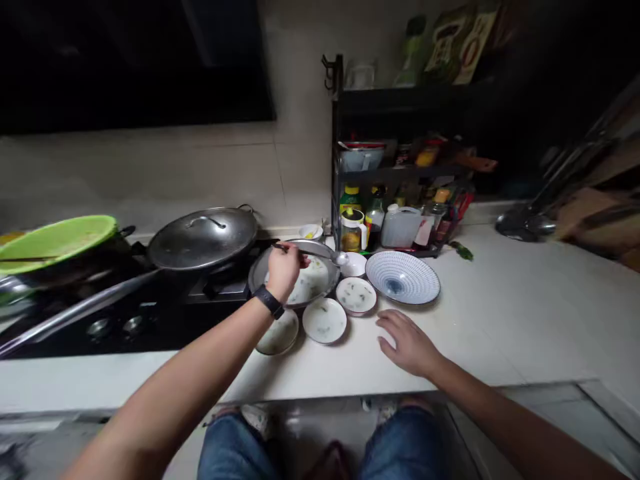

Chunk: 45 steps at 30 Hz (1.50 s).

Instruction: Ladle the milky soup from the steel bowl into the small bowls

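The left hand (286, 270) grips the dark handle of a ladle (341, 259) above a wide pan (255, 275) of pale liquid; the ladle's head is to that hand's right, near a white bowl (355, 265). Three filled bowls (325, 321) sit between the hands. The right hand (406, 343) is empty, fingers loosely bent, below a patterned bowl (403, 277) on the table (480, 333).

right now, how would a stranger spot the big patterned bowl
Find the black rack on the white counter. Just in front of it sits a wide, shallow bowl. Its blue pattern sets it apart from the smaller, plainer bowls beside it.
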### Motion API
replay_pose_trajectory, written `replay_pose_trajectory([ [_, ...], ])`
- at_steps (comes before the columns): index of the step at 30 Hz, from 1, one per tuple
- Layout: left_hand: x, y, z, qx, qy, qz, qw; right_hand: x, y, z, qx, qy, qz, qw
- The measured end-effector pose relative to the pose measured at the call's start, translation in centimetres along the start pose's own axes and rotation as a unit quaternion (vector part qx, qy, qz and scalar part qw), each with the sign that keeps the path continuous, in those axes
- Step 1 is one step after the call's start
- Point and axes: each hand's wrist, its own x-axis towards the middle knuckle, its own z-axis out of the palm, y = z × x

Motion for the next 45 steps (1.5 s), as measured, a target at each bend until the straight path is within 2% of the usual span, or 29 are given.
replay_pose_trajectory([
  [2,-0.2,0.3,-2.4,0.022,0.010,0.034,0.999,0.1,0.0,0.0,0.005,0.002,0.000,1.000],
  [3,-0.4,0.5,-3.6,0.052,0.008,0.071,0.996,0.2,0.0,0.0,0.006,0.004,-0.001,1.000],
  [5,-1.0,0.9,-5.7,0.148,-0.017,0.157,0.976,0.2,0.1,0.0,0.009,0.011,-0.005,1.000],
  [6,-1.4,1.1,-6.6,0.205,-0.038,0.203,0.957,0.1,0.2,0.1,0.010,0.016,-0.008,1.000],
  [8,-2.3,1.6,-8.0,0.315,-0.089,0.304,0.895,-0.1,0.4,0.3,0.002,0.033,-0.016,0.999],
  [11,-3.4,2.4,-9.2,0.442,-0.167,0.425,0.772,0.0,0.3,0.1,-0.035,0.064,-0.054,0.996],
  [14,-4.1,3.3,-9.3,0.525,-0.230,0.476,0.667,2.1,-1.5,-1.1,-0.065,0.092,-0.104,0.988],
  [17,-4.8,4.2,-8.6,0.571,-0.264,0.486,0.606,6.7,-5.2,-3.2,-0.040,0.135,-0.107,0.984],
  [19,-5.3,4.9,-7.8,0.583,-0.283,0.481,0.590,10.5,-8.0,-4.7,-0.008,0.155,-0.114,0.981],
  [22,-5.9,6.0,-6.9,0.594,-0.299,0.465,0.584,15.4,-11.3,-6.7,0.016,0.179,-0.123,0.976],
  [26,-5.5,7.2,-6.8,0.598,-0.282,0.491,0.568,18.8,-12.8,-7.9,0.054,0.147,-0.112,0.981],
  [29,-4.8,7.8,-7.2,0.594,-0.282,0.516,0.549,19.6,-12.5,-8.0,0.080,0.101,-0.095,0.987],
  [34,-4.4,8.4,-7.3,0.598,-0.302,0.559,0.489,20.1,-11.9,-8.1,0.035,0.022,-0.111,0.993],
  [39,-4.2,8.8,-6.9,0.581,-0.299,0.598,0.465,20.7,-11.8,-8.4,-0.008,-0.015,-0.111,0.994],
  [42,-4.0,9.4,-6.8,0.580,-0.281,0.609,0.462,21.0,-11.7,-8.7,-0.034,-0.001,-0.129,0.991],
  [45,-4.4,9.5,-7.2,0.574,-0.234,0.608,0.496,20.9,-11.6,-9.3,-0.043,0.039,-0.159,0.986],
])
